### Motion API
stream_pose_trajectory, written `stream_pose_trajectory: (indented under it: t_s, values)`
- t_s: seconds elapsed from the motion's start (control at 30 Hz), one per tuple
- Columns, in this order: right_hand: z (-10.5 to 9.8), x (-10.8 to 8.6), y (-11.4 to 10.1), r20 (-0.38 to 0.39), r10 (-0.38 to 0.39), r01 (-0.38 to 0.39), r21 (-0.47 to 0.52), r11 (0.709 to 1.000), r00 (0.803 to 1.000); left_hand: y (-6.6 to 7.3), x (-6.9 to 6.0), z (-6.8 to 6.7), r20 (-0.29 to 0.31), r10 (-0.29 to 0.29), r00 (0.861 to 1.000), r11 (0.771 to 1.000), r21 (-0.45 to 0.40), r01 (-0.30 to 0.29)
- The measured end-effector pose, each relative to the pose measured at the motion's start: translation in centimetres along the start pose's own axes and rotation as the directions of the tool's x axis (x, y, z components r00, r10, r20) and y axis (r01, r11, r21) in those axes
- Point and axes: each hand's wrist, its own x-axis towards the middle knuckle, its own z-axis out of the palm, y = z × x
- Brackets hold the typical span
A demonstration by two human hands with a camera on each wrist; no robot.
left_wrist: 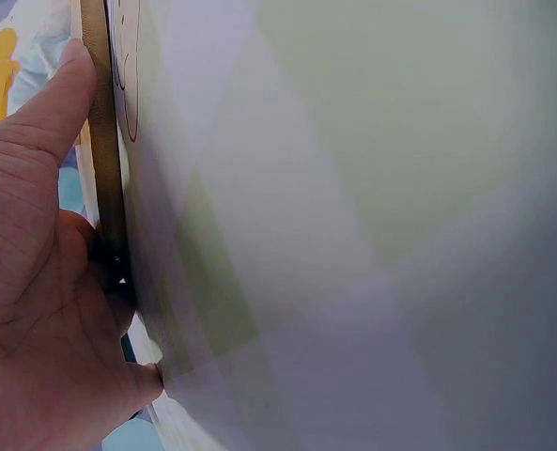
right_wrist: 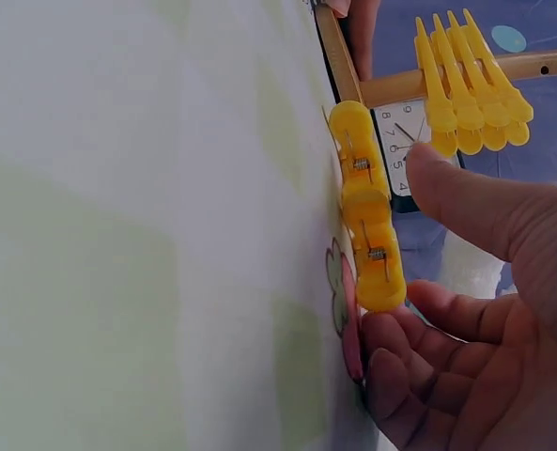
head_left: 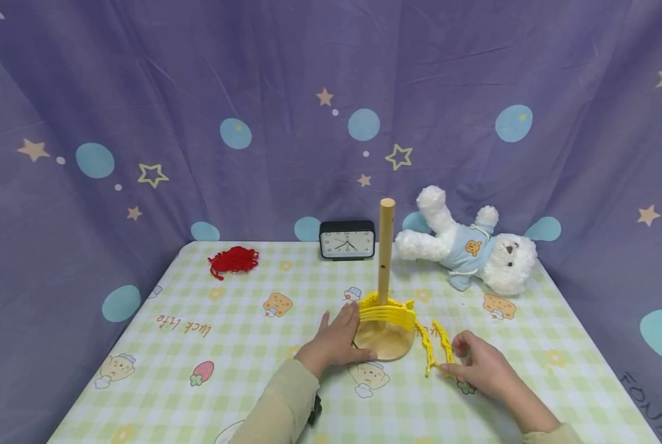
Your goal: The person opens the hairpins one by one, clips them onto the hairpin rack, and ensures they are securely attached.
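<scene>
My left hand [head_left: 335, 339] grips the round base [head_left: 392, 348] of an upright wooden stand, fingers at its left side and thumb along the front; in the left wrist view the thumb of this hand [left_wrist: 34, 235] lies against the rim [left_wrist: 104, 141]. Several yellow clips [head_left: 386, 314] ring the pole [head_left: 385, 246] low down. Two more yellow clips [head_left: 444, 345] lie side by side on the cloth to the right of the base. Around their near end is my right hand [head_left: 489, 367]; in the right wrist view its thumb and fingers [right_wrist: 447, 310] stand apart beside the clips [right_wrist: 372, 244].
A black alarm clock [head_left: 347, 240] stands behind the pole. To its right a white plush bear [head_left: 469, 246] in a blue top lies on its side. Tangled red yarn [head_left: 233, 261] lies at the back left of the checked cloth [head_left: 242, 364]. A purple curtain [head_left: 286, 74] hangs behind.
</scene>
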Motion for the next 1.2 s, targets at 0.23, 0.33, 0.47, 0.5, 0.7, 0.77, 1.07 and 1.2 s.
stream_pose_trajectory:
  t_s: [0.23, 0.33, 0.47, 0.5, 0.7, 0.77, 1.07, 1.2]
  values:
    - [0.05, 0.16, 0.10, 0.048, 0.038, -0.036, -0.039, 0.999, 0.998, -0.20, 0.29, 0.20, -0.004, -0.001, 1.000, 1.000, 0.014, 0.001]
    - [0.02, 0.17, -0.06, 0.077, 0.075, -0.070, -0.060, 0.996, 0.994, -0.22, 0.35, 0.28, -0.003, -0.004, 1.000, 1.000, 0.010, 0.004]
    - [0.10, 0.25, -0.10, 0.087, 0.083, -0.077, -0.078, 0.994, 0.993, -0.21, 0.34, 0.35, -0.008, -0.003, 1.000, 1.000, -0.004, 0.003]
    - [0.12, 0.27, -0.09, 0.087, 0.080, -0.074, -0.079, 0.994, 0.993, -0.21, 0.34, 0.37, -0.008, -0.003, 1.000, 1.000, -0.005, 0.003]
    - [0.35, 0.40, 0.12, 0.076, 0.059, -0.052, -0.088, 0.995, 0.995, -0.19, 0.22, 0.33, -0.013, -0.003, 1.000, 1.000, -0.022, 0.002]
    - [0.41, 0.41, 0.19, 0.072, 0.056, -0.050, -0.089, 0.995, 0.996, -0.21, 0.28, 0.39, -0.011, -0.006, 1.000, 1.000, -0.020, 0.006]
    - [0.43, 0.34, 0.06, 0.052, 0.053, -0.048, -0.088, 0.995, 0.997, -0.33, 0.54, 0.63, -0.002, -0.016, 1.000, 1.000, 0.003, 0.016]
    - [0.43, 0.33, 0.03, 0.046, 0.056, -0.052, -0.094, 0.994, 0.997, -0.26, 0.40, 0.49, -0.009, -0.010, 1.000, 1.000, 0.007, 0.010]
